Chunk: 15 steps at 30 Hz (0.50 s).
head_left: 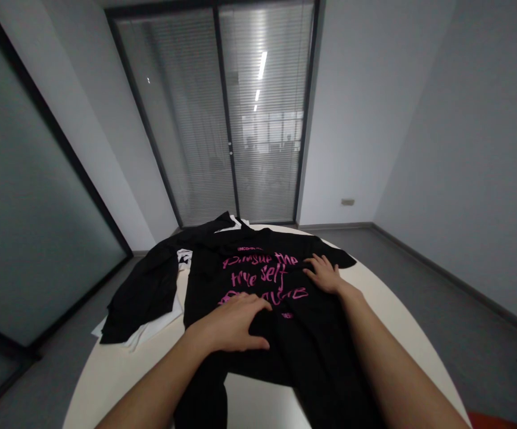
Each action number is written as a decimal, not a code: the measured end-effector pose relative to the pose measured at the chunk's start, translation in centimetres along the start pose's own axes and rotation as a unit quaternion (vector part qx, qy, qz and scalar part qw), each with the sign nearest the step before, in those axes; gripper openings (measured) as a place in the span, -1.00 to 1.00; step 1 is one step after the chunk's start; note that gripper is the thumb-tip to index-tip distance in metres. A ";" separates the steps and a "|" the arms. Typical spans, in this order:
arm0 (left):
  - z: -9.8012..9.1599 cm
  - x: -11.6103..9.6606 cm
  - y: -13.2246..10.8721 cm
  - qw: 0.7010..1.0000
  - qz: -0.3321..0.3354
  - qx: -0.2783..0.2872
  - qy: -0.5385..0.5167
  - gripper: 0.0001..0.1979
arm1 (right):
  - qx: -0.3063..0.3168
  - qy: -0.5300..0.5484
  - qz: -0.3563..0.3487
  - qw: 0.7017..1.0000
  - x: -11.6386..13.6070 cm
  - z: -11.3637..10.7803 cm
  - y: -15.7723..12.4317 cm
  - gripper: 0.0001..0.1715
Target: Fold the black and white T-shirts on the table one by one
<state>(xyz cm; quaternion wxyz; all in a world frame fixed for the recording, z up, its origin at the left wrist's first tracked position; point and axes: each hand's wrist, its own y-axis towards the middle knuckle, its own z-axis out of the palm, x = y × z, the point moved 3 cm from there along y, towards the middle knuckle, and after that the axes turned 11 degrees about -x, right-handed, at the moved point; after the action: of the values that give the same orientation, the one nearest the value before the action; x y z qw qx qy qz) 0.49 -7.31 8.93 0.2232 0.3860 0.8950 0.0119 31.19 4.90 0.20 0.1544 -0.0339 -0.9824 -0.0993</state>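
Note:
A black shirt point(258, 322) with pink lettering lies spread on the round pale table. My left hand point(236, 322) rests over the lower part of the lettering, thumb held away from the fingers. Nothing is gripped in it. To the right of the lettering, my right hand point(323, 274) lies on the cloth near a sleeve point(341, 259), fingers spread. Two lengths of black cloth hang toward me at the near side; I cannot tell whether they belong to the same shirt. My left hand hides part of the print.
More black clothing point(146, 292) lies at the left of the table point(401, 322), over folded white cloth point(162, 326). Beyond the table stands a glass partition with blinds point(262, 167). Grey walls rise on the right, and something red point(491, 420) shows at the lower right.

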 end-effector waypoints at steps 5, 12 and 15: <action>2.0 0.6 -0.9 1.000 0.004 0.007 -0.001 -0.31 | -0.032 -0.021 -0.009 0.999 0.3 0.5 -0.6 -0.47; 2.6 3.2 -0.9 0.996 0.047 -0.072 0.032 -0.66 | -0.038 -0.023 -0.074 0.996 -0.5 0.8 0.5 -0.48; 2.5 3.0 -0.9 0.991 0.075 -0.100 0.040 -0.66 | -0.043 0.003 -0.098 0.994 -1.0 0.7 1.0 -0.51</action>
<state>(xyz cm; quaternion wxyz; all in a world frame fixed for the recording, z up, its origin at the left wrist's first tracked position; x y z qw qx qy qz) -0.96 -6.21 5.36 0.2237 0.4269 0.8660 0.1334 32.03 6.03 -0.57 0.1451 0.0566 -0.9753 -0.1565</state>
